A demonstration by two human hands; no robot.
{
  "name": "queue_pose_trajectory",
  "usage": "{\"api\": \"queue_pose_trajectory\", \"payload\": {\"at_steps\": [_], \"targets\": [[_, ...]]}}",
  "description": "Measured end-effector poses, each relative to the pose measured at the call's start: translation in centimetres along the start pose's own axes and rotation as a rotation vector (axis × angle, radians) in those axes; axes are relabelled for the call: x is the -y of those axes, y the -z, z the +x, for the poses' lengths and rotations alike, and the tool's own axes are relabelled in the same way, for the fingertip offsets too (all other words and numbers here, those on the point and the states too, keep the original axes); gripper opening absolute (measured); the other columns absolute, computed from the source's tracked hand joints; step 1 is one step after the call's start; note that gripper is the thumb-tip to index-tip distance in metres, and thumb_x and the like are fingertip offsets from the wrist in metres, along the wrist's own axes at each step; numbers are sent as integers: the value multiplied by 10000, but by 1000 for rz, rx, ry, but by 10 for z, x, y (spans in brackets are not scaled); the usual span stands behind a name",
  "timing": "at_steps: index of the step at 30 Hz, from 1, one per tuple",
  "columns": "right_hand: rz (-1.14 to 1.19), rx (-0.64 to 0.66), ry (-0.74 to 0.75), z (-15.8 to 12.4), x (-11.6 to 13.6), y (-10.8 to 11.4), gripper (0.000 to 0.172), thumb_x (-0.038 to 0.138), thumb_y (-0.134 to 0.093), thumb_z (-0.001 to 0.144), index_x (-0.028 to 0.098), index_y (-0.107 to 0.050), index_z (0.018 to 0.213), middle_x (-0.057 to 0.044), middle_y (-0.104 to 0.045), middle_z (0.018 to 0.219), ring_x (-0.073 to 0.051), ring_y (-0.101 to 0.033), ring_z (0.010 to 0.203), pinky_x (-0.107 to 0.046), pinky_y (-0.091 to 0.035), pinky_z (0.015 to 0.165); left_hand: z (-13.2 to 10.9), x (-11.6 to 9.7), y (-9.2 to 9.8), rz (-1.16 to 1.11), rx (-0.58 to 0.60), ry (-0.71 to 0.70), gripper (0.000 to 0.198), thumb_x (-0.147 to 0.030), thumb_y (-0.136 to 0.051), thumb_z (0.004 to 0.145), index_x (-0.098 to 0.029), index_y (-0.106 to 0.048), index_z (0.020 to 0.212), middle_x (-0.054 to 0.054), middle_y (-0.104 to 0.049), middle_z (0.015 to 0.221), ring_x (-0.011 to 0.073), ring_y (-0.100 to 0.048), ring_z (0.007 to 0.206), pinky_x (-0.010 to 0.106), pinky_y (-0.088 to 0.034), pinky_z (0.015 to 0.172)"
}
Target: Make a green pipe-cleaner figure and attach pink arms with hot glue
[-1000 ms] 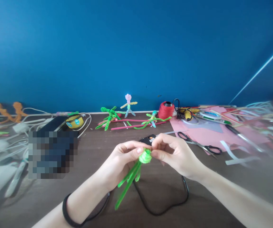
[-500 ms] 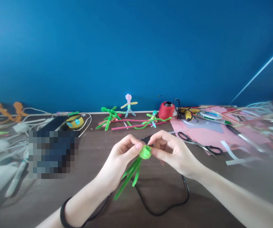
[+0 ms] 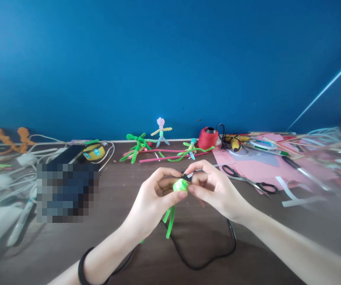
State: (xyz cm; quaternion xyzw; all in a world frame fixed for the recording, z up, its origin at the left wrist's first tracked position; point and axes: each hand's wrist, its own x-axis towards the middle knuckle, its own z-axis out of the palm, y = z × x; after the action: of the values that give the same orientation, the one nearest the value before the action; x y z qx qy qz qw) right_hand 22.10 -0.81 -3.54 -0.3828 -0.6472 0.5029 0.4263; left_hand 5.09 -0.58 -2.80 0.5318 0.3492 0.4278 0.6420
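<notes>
My left hand point(image 3: 158, 194) is closed around a bundle of green pipe cleaners point(image 3: 180, 185), its thumb pressed on the coiled, bright green head. Loose green ends hang below, partly hidden behind the hand. My right hand point(image 3: 212, 184) pinches the right side of the coil between thumb and fingers. A black object point(image 3: 187, 177) shows just behind the coil, between the hands; what it is, I cannot make out. Under the wrists a black cord point(image 3: 200, 267) loops across the dark table.
Pipe-cleaner figures point(image 3: 161, 132) and a red thread spool point(image 3: 208, 138) stand along the blue wall. Scissors point(image 3: 250, 180) lie on pink paper point(image 3: 295, 168) at the right. White cables point(image 3: 25, 174), a yellow case point(image 3: 93, 152) and a blurred dark item point(image 3: 68, 194) lie left.
My left thumb has moved across the lower front of the coil, and the fingers now wrap behind it. The hanging ends have swung and are more hidden by the hand.
</notes>
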Motion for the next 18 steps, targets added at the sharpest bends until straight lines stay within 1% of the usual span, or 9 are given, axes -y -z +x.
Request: {"api": "queue_pose_trajectory", "payload": {"at_steps": [4,10,15,18], "targets": [[20,9,-12,0,-1,0,252,330,-565,801,226,-429,987,79,-417,546,-62,-428,443,-195,-347,426,-1,-1,-1,24,3,0,266,-194,-670,685,-206,-545,920,1,-692,834,119,-626,798,190,-477,692],[13,7,-3,0,-1,1,239,330,-573,797,217,-426,949,86,-393,536,-55,-407,452,-186,-336,425,-1,-2,0,90,-19,-22,154,-210,-669,684,-171,-611,821,23,-698,820,133,-633,778,196,-480,676],[26,13,14,0,1,2,218,334,-577,792,210,-442,910,77,-403,558,-54,-413,455,-187,-332,423,-1,-4,1,41,-49,9,159,-212,-681,668,-152,-618,800,38,-698,776,139,-628,724,219,-476,655],[24,13,16,0,2,2,192,326,-583,787,200,-458,859,61,-443,582,-59,-435,460,-191,-344,424,-1,-5,1,-21,-54,34,162,-215,-690,658,-149,-623,791,31,-689,745,123,-612,679,218,-466,642]]}}
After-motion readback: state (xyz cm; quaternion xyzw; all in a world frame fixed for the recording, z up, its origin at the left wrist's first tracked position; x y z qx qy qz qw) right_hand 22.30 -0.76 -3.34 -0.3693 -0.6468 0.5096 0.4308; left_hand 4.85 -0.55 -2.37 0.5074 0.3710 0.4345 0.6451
